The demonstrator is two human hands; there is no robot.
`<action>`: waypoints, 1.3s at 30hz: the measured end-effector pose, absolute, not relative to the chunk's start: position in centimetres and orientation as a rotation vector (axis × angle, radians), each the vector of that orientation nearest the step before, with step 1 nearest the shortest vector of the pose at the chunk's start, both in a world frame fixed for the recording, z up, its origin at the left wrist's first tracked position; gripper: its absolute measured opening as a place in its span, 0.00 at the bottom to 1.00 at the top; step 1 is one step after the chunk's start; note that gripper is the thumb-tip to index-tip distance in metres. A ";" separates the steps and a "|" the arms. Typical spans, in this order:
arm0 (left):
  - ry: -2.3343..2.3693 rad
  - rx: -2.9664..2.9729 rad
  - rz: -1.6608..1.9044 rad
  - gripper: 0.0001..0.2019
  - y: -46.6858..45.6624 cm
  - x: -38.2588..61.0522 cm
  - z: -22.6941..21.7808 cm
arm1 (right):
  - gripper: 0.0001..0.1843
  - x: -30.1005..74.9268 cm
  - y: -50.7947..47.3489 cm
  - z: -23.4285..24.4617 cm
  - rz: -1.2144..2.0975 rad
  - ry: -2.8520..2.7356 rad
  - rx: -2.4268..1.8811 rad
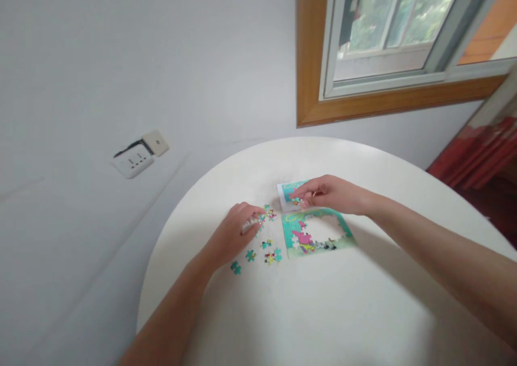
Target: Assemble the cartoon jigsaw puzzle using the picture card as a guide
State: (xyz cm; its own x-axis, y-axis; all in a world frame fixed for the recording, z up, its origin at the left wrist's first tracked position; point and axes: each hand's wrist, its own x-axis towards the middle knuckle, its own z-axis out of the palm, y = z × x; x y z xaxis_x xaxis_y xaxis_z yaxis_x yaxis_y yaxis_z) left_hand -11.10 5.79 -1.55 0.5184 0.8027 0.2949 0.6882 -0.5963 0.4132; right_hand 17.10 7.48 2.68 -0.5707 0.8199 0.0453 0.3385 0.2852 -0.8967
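Note:
A small teal jigsaw puzzle [317, 232], partly filled with a pink figure at its lower left and a bare white middle, lies on a round white table [323, 312]. My right hand [329, 194] rests just behind the puzzle, fingers pinched on a small puzzle piece over a teal picture card [286, 192]. My left hand [234, 231] sits to the left, fingers curled down onto a cluster of loose pieces [267, 214]. Several more loose pieces [264, 254] lie scattered in front of the left hand.
The table stands against a white wall with a power socket [133, 161] at the left. A wood-framed window [388, 48] is behind the table at the right. Red fabric [480, 150] shows past the table's right edge.

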 end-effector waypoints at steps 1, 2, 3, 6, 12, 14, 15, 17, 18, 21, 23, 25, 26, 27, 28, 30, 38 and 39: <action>1.240 2.531 0.684 0.11 5.9 -11.0 -1.5 | 0.15 18.1 6.8 2.4 1.248 -2.034 -1.058; 1.217 2.549 0.688 0.11 5.9 -10.9 -1.5 | 0.14 19.0 6.1 1.9 1.254 -2.008 -1.083; 1.189 2.572 0.692 0.11 5.8 -10.6 -1.5 | 0.14 19.8 5.4 1.3 1.247 -1.974 -1.120; 1.107 2.642 0.743 0.11 4.9 -9.1 -1.3 | 0.13 21.6 3.6 -0.4 1.116 -1.916 -1.269; 0.929 2.748 0.620 0.14 0.9 -4.0 -1.3 | 0.13 22.7 2.6 -2.0 0.907 -1.925 -1.317; 0.886 2.800 0.566 0.15 0.0 -2.7 -1.5 | 0.12 22.7 2.8 -2.3 0.882 -1.923 -1.322; 0.871 2.829 0.536 0.15 -0.3 -2.2 -1.6 | 0.12 22.7 3.0 -2.5 0.871 -1.928 -1.322; 0.853 2.885 0.476 0.16 -0.5 -1.6 -1.9 | 0.12 22.6 3.4 -2.9 0.818 -1.985 -1.284; 0.850 2.909 0.445 0.17 -0.6 -1.3 -2.1 | 0.12 22.5 3.5 -3.1 0.774 -2.034 -1.245; 0.867 2.960 0.379 0.18 -0.6 -1.1 -2.3 | 0.12 22.1 3.9 -3.3 0.642 -2.174 -1.098; 0.884 2.979 0.366 0.18 -0.6 -1.0 -2.4 | 0.11 21.8 4.0 -3.3 0.590 -2.232 -1.023; 0.888 2.990 0.362 0.18 -0.6 -1.0 -2.4 | 0.11 21.6 4.1 -3.3 0.543 -2.278 -0.975; 0.888 2.993 0.360 0.18 -0.6 -1.0 -2.3 | 0.10 21.5 4.1 -3.3 0.520 -2.299 -0.962; 0.887 2.994 0.357 0.18 -0.6 -1.0 -2.3 | 0.10 21.4 4.1 -3.3 0.499 -2.318 -0.955; 0.887 2.993 0.356 0.18 -0.6 -1.0 -2.3 | 0.09 21.4 4.0 -3.3 0.483 -2.336 -0.953; 0.885 2.992 0.355 0.17 -0.7 -1.0 -2.2 | 0.09 21.3 4.0 -3.4 0.464 -2.370 -0.944; 0.879 2.985 0.351 0.17 -0.8 -0.9 -2.2 | 0.08 21.1 3.8 -3.0 0.463 -2.408 -0.961; 0.885 2.983 0.347 0.17 -0.8 -0.9 -2.3 | 0.08 21.0 3.8 -3.0 0.464 -2.411 -0.961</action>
State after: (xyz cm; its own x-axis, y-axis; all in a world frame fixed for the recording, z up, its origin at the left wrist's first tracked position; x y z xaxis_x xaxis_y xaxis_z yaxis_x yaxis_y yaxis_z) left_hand -0.90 -0.79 -2.26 0.8156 0.5397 0.2085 0.5374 -0.8402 0.0729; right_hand 21.02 3.80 -2.98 -0.6260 0.7101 0.3223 0.5398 0.6929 -0.4781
